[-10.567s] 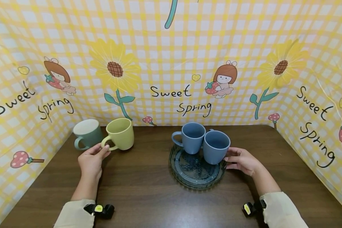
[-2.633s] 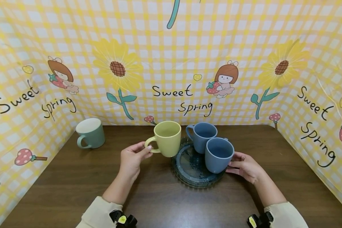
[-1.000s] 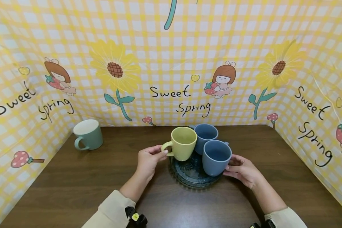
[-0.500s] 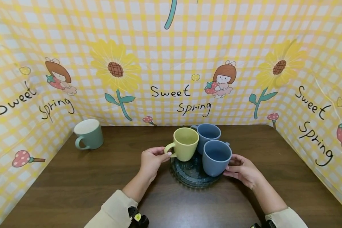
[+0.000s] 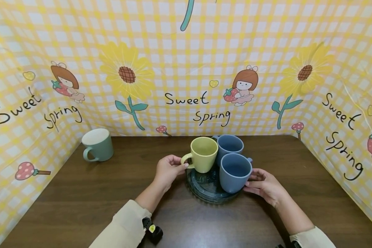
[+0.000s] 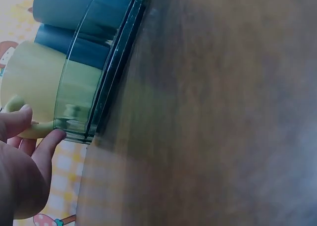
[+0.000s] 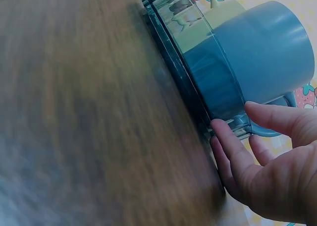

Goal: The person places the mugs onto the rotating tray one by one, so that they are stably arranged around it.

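Observation:
My left hand (image 5: 170, 170) pinches the handle of a yellow-green mug (image 5: 203, 155). That mug stands upright at the left of a round, dark blue-green glass tray (image 5: 212, 196). In the left wrist view, the thumb and fingers meet at the mug's handle (image 6: 37, 132), just by the tray wall. Two blue mugs share the tray: a rear one (image 5: 230, 143) and a front one (image 5: 235, 174). At the tray's right edge, my right hand (image 5: 265, 184) grips the clear side wall (image 7: 230, 107), fingers close against the front blue mug. The rear mug's base is hidden.
A green mug (image 5: 98, 146) with a pale inside stands alone at the back left of the brown wooden table (image 5: 111, 193). Yellow checked cloth (image 5: 179, 69) encloses the table at the back and both sides.
My left hand has brought the yellow-green mug from beside the green mug rightward onto the tray. The blue mugs have shifted, the front one nearer me. My right hand stays at the tray's edge.

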The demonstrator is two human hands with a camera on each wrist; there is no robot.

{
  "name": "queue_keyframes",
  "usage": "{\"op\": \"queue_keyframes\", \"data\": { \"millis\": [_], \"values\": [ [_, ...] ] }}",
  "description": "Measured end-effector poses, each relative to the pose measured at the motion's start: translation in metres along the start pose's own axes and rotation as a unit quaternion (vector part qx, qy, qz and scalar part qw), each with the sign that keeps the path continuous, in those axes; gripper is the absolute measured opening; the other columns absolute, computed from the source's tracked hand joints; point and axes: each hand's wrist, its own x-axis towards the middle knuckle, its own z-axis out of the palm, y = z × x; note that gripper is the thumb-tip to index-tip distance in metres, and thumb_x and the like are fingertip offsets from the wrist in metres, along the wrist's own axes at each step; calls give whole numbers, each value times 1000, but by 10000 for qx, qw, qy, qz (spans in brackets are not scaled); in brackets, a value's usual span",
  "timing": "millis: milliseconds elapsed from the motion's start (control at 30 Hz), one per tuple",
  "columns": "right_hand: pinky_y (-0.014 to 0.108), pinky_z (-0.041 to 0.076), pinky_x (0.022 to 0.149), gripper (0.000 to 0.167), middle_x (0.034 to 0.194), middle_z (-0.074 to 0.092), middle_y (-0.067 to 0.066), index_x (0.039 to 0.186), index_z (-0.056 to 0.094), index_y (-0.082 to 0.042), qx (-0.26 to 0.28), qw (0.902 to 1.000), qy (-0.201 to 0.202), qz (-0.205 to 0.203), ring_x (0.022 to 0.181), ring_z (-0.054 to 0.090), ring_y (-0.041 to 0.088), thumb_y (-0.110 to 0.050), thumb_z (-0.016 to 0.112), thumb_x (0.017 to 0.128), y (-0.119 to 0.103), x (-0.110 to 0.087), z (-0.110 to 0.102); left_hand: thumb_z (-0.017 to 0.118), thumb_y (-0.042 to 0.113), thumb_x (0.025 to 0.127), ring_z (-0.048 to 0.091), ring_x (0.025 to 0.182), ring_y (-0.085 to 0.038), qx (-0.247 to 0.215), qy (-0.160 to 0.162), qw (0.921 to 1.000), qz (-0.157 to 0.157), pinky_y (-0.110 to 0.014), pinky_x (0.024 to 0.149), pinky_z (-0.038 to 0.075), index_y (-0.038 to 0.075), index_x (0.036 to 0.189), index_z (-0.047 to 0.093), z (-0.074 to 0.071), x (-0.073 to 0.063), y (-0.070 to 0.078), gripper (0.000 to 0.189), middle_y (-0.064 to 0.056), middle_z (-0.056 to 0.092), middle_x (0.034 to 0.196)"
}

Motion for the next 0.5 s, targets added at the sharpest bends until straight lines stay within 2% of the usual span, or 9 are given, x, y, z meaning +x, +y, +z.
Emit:
{"op": "queue_keyframes", "data": {
  "millis": [233, 500],
  "values": [
    [45, 57, 86, 35, 104, 60, 9, 113, 53, -7, -58, 10000, -64, 22, 89, 67, 23, 16, 60, 87, -1, -2, 0, 74, -6, 82, 69, 81, -18, -30, -212, 9997, -63, -35, 69, 61, -13, 100, 61, 0, 6, 2, 23, -10, 70, 89],
    [44, 57, 86, 27, 100, 63, 8, 108, 55, -7, -147, 9995, -285, 26, 89, 66, 20, 13, 58, 90, 0, -3, -2, 74, -6, 83, 70, 83, -18, -19, -215, 9997, -107, -35, 72, 61, -8, 97, 64, -1, 16, 1, 18, -14, 70, 93]
  ]
}}
